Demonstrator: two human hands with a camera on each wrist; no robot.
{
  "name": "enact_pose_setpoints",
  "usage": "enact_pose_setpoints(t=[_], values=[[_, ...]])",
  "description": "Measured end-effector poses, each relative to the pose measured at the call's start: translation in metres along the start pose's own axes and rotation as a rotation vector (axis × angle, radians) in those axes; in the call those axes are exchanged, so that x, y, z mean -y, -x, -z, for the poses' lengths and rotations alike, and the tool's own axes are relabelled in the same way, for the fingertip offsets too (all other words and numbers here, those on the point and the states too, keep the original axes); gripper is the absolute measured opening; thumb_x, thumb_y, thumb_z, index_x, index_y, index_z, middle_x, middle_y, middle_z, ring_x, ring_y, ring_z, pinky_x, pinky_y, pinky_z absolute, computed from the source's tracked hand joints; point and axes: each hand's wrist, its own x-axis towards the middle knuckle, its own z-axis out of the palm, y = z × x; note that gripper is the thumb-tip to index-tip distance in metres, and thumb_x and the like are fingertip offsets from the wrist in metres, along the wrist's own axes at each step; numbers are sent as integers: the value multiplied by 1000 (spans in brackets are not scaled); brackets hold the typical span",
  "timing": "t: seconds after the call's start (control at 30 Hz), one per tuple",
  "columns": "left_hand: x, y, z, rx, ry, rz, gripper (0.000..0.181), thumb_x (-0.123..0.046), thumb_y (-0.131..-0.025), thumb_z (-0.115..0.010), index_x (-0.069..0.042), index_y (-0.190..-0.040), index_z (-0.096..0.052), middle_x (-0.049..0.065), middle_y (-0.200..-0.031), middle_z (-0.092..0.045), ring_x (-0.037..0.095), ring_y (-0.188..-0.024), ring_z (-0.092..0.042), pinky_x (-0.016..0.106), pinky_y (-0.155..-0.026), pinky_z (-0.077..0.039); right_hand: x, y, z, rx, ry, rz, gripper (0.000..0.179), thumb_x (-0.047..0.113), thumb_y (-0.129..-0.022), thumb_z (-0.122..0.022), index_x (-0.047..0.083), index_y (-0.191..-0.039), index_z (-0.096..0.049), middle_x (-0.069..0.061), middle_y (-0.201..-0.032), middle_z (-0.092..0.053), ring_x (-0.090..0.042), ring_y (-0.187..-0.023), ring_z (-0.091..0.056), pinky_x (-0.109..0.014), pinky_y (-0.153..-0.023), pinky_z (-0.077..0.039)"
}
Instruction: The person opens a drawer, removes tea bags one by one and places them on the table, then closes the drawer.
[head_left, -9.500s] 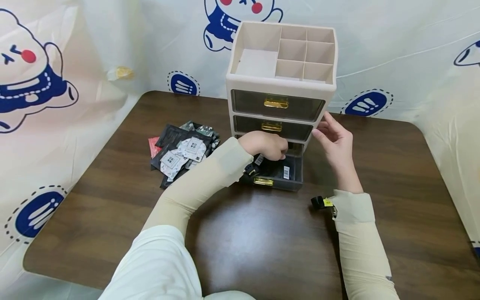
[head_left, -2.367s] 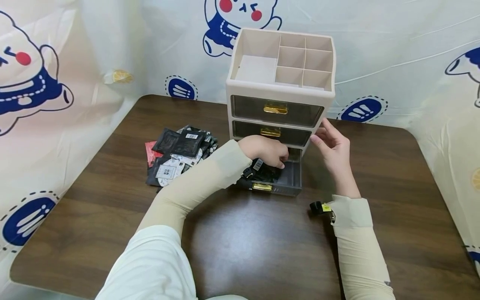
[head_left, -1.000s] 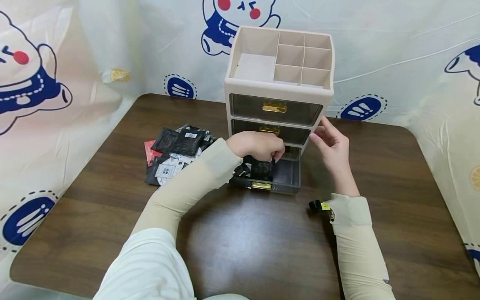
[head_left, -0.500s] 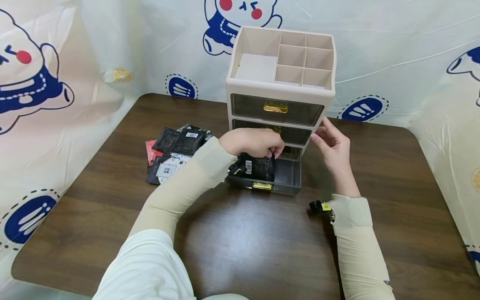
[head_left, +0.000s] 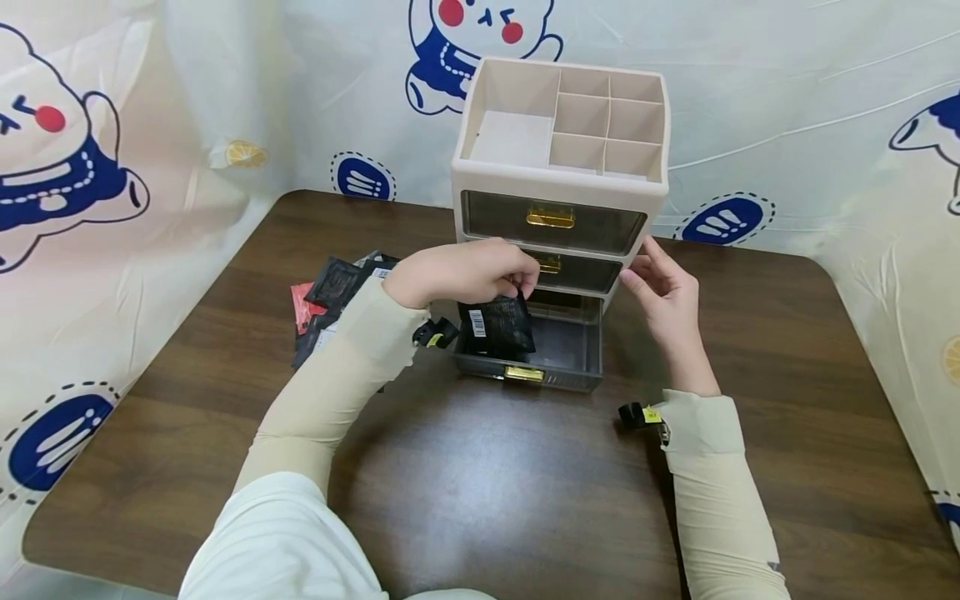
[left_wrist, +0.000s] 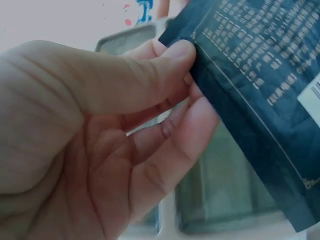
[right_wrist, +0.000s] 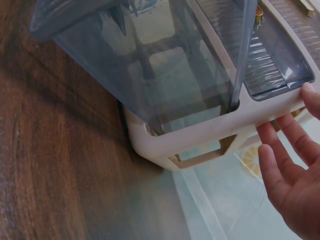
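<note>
A black sachet [head_left: 498, 329] with a white barcode label hangs from my left hand [head_left: 468, 271], over the left part of the pulled-out bottom drawer [head_left: 566, 379]. In the left wrist view, thumb and fingers pinch the corner of the sachet [left_wrist: 250, 95], whose face carries rows of pale print. The drawer is smoky and see-through, with a gold handle. It belongs to a cream desktop organizer [head_left: 558, 175]. At the organizer's right side, my right hand [head_left: 663, 287] touches the edge, fingers fairly straight. The right wrist view shows the right hand [right_wrist: 295, 165] at the frame beside a closed drawer.
A pile of packets lies left of the organizer, with a red packet [head_left: 306, 307] and a black packet [head_left: 333, 282] showing; my left forearm covers part of it. Two upper drawers are closed. A patterned curtain [head_left: 787, 150] hangs behind the brown table [head_left: 787, 375].
My left hand has come up and left out of the bottom drawer, lifting the black sachet by its corner. Earlier, a black packet was added to the pile. My right hand has stayed put.
</note>
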Motion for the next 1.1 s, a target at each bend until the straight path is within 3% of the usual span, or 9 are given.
enact_pose_setpoints(t=[0.2,0.33,0.6,0.83,1.1], values=[[5,24,12,-117,69,-25,12,1,-98,-55,-9,-95,-62,4,-89,-60,18,-83,-53,31,-79,-45,-1,0,1,-7,1,15,54,-10,-89,-64,5,-140,-53,27,-93,-69,3,-89,-64,-13,-86,-50],[4,39,19,-163,102,-38,11,0,-98,-56,-9,-96,-62,4,-91,-62,18,-84,-54,33,-79,-46,-1,0,2,-10,4,12,54,-10,-89,-64,5,-139,-53,28,-92,-68,4,-89,-63,-12,-85,-50],[19,68,23,-258,65,5,9,-1,-97,-59,-8,-93,-62,5,-91,-63,20,-88,-56,37,-83,-47,0,1,1,-15,-6,3,52,-10,-90,-63,6,-139,-54,26,-93,-69,3,-90,-64,-12,-85,-50],[51,90,12,-283,110,112,11,2,-96,-58,-7,-93,-63,6,-90,-64,22,-86,-55,38,-82,-45,0,1,0,-16,-1,-5,52,-9,-90,-64,6,-139,-55,26,-92,-69,3,-89,-64,-12,-85,-50],[88,104,-14,-231,190,240,9,2,-96,-58,-5,-96,-64,8,-94,-65,22,-85,-54,36,-79,-46,0,1,-1,-7,-5,0,52,-9,-90,-63,5,-140,-53,27,-94,-69,4,-90,-64,-11,-83,-50]])
